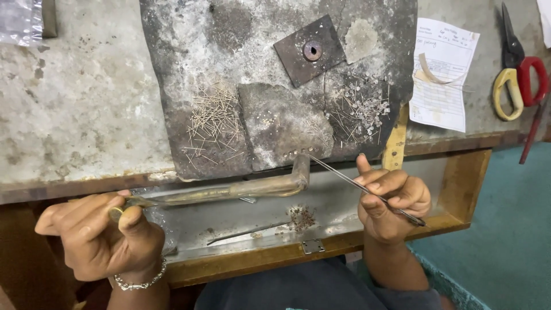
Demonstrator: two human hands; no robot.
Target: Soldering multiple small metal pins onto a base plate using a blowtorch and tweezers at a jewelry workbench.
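The left hand (100,238) is clenched around the handle end of a brass blowpipe torch (229,191), a long dull-yellow tube that bends upward at its tip and meets the front edge of the charred soldering slab (189,51). The right hand (393,201) pinches a pair of thin steel tweezers (356,183) between thumb and fingers; their fine points reach the same front edge of the slab, just right of the torch tip, beside a row of small pale beads, though what the points grip, if anything, is too small to tell.

On the slab, a scatter of short wire pins (213,123) lies left of a raised grey lump (281,123), and a heap of tiny silvery bits (361,109) lies to its right. A dark square plate with a round ring (310,50) sits above the lump. Off the slab's right side lie a printed paper slip (445,80) and scissors with yellow and red handles (516,74). Below the slab's front edge runs a shallow metal-lined wooden tray (459,189).
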